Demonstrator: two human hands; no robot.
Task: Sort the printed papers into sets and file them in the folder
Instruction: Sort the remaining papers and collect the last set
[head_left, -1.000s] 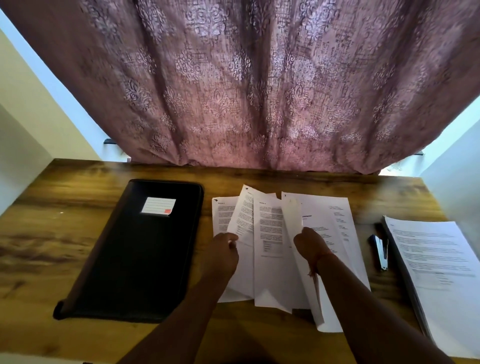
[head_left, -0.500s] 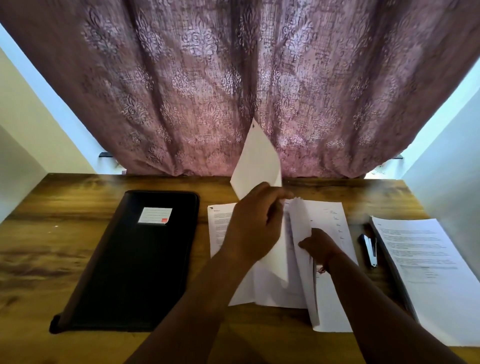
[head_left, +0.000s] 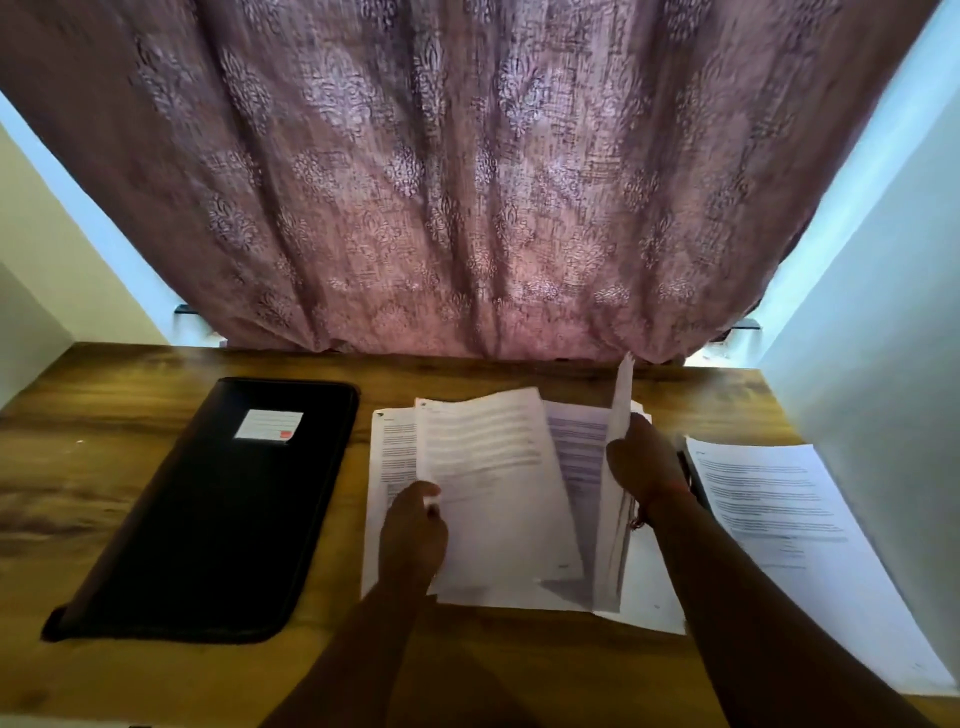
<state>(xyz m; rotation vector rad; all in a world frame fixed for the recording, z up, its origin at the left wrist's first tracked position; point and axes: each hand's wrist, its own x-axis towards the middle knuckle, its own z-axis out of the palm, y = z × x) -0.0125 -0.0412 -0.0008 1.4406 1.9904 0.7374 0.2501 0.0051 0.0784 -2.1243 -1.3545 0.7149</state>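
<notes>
White printed papers (head_left: 498, 499) covered in fine text lie fanned mid-worktop (head_left: 130, 467). The left hand (head_left: 413, 535) pinches one sheet's edge; the right hand (head_left: 644, 462) grips sheets standing upright. The closed black folder (head_left: 208, 519) lies left, another stack (head_left: 789, 530) right.

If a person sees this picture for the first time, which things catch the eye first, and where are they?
First, the fanned printed papers at the middle of the wooden desk: the left hand pinches one sheet's edge, and the right hand holds other sheets upright. Next, the closed black folder lying flat to their left. Behind the desk hangs a large patterned mauve curtain.
</notes>
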